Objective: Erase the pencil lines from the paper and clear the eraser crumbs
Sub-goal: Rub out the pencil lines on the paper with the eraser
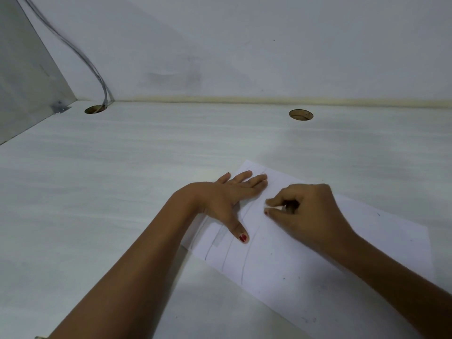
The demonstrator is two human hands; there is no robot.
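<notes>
A white sheet of paper (305, 260) lies at an angle on the white desk, right of centre. Several faint pencil lines (247, 255) run across its left part. My left hand (227, 199) lies flat on the sheet's left end, fingers straight and thumb spread, pressing it down. My right hand (308, 211) pinches a small white eraser (275, 207) between thumb and fingertips, its tip down on the paper just right of my left fingers. A few tiny dark specks, perhaps crumbs, dot the sheet's right half (283, 278).
The white desk (122, 192) meets a wall at the back and a side panel at the left. Two round cable holes, the left hole (96, 109) and the right hole (300, 115), are cut near the back edge. Grey cables (80, 55) drop into the left hole.
</notes>
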